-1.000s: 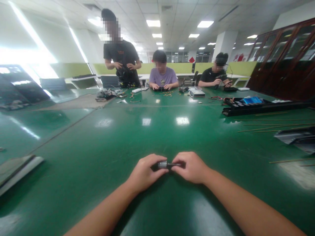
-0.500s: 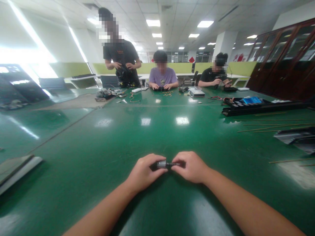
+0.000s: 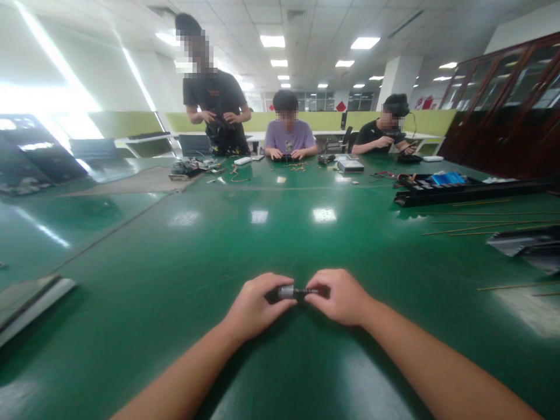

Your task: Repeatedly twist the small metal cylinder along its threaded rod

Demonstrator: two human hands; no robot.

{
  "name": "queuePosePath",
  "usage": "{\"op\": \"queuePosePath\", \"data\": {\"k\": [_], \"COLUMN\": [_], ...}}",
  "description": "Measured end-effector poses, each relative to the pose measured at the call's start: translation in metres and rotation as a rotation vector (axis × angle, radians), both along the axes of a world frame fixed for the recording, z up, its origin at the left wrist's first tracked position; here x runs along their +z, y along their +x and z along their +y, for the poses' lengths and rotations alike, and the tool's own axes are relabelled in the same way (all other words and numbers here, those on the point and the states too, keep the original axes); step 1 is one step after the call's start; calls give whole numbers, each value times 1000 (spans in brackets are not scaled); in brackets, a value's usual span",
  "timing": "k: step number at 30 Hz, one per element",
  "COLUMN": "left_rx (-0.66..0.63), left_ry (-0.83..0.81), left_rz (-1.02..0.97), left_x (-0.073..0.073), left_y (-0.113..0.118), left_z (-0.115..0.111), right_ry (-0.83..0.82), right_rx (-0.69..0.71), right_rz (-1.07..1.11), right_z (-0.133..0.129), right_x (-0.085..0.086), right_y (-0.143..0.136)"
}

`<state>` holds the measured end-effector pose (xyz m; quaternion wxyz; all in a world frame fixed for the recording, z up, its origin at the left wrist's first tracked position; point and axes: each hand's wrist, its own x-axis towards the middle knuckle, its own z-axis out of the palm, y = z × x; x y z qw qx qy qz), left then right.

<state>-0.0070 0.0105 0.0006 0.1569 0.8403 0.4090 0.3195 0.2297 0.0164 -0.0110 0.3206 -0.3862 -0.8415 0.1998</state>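
Note:
A small dark cylindrical object with a silver-grey band [image 3: 287, 292] lies sideways between my two hands, low over the green table [image 3: 280, 245]. My left hand [image 3: 261, 303] grips its thicker, banded end between thumb and fingers. The thin black end is pinched by my right hand [image 3: 339, 296]. Both hands are close together near the middle of the view, with a short dark stretch of the object showing between them. What exactly the object is cannot be made out.
Across the table are a standing person [image 3: 216, 102] and two seated people. A black tray [image 3: 468, 189] with a blue item, thin rods and dark parts [image 3: 540, 248] lie to the right. Flat panels [image 3: 32, 303] sit at the left edge; electronics [image 3: 190, 168] stand farther back.
My hands and the object have barely moved. The seated person at the right has raised the head and shifted the hands slightly.

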Motion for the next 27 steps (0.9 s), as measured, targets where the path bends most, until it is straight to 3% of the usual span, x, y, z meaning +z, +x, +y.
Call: {"op": "queuePosePath", "data": {"k": [27], "left_rx": [11], "left_ry": [13], "left_rz": [-15], "left_x": [0], "left_y": [0], "left_z": [0], "right_ry": [1], "right_rx": [-7], "right_rz": [3], "right_z": [0], "right_x": [1], "right_y": [1]}}
